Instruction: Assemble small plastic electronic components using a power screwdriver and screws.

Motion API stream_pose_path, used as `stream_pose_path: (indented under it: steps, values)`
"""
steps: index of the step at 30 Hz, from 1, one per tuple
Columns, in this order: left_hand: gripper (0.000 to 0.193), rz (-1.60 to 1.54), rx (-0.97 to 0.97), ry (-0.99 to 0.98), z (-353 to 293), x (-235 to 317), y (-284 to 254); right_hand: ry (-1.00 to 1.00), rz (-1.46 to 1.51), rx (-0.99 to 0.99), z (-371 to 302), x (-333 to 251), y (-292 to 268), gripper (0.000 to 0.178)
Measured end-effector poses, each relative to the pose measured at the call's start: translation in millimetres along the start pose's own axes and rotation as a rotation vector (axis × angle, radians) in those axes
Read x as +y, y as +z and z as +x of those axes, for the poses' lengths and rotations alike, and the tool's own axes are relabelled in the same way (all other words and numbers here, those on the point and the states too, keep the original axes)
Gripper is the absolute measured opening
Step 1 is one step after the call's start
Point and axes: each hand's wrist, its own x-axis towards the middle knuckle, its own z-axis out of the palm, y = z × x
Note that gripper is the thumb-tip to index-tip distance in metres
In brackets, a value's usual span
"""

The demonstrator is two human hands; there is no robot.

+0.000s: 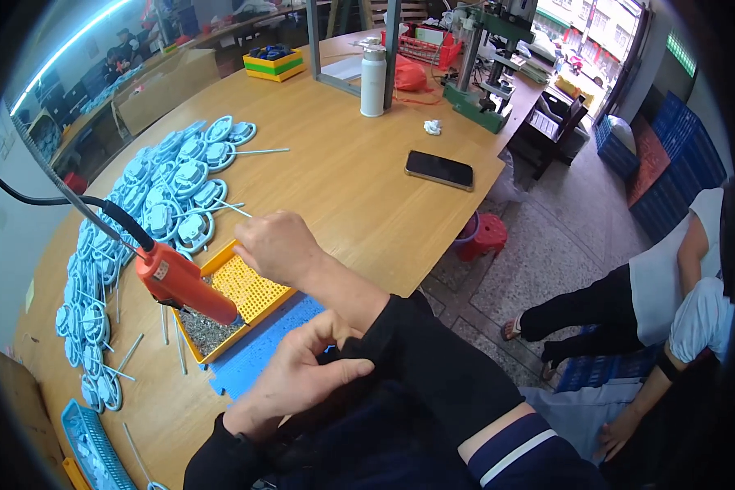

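My left hand (pixel 306 371) pinches the cuff of a black sleeve (pixel 449 367) on my right forearm, thumb and fingers closed on the cloth. My right hand (pixel 279 245) is a loose fist above the table, and nothing shows in it; its palm side is hidden. Below it lies a yellow tray (pixel 257 286) with a perforated bottom, its left part full of small metal screws (pixel 207 331). An orange electric screwdriver (pixel 184 286) hangs over the tray on a black cable, touched by neither hand. Under the tray is a blue mat (pixel 257 339).
Many light-blue ring-shaped plastic parts (pixel 159 196) with thin rods are piled along the left. A blue basket (pixel 94 445) stands near left. Farther off are a phone (pixel 439 170), a white bottle (pixel 373 82) and a green press (pixel 482 106). People (pixel 670 286) are at right.
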Motion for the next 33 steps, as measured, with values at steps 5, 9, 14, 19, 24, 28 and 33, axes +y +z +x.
stream_pose_path:
  steps: [5, 9, 14, 19, 24, 28, 33]
  values:
    - [0.019, -0.082, -0.140, -0.218, 8.1, 5.5, -9.4, -0.013, -0.228, -0.197, -1.5, 6.4, 14.6, 0.010]
    - [0.012, -0.066, -0.079, -0.317, 14.5, 23.7, -10.9, -0.095, -0.208, -0.148, 0.4, 10.9, 29.0, 0.012]
    - [0.012, 0.094, 0.040, 0.010, 10.5, 24.4, -12.6, -0.091, -0.191, -0.165, 16.4, 4.2, 25.0, 0.010]
    - [0.011, 0.440, -0.110, 0.341, 21.1, 36.8, -11.2, -0.117, -0.213, -0.211, 4.3, -5.4, 35.4, 0.010]
    - [0.034, 0.690, -0.378, 0.476, 30.7, 41.0, -35.5, -0.169, -0.176, -0.206, 2.8, -16.5, 36.3, 0.009]
    - [0.041, 0.861, -0.485, 0.480, 36.5, 43.5, -37.6, -0.313, -0.115, -0.195, -1.2, -39.1, 29.3, 0.011]
    - [0.034, 1.145, -0.472, 0.554, 39.8, 57.9, -31.9, -0.338, -0.045, -0.513, -0.5, -72.8, 30.0, 0.013]
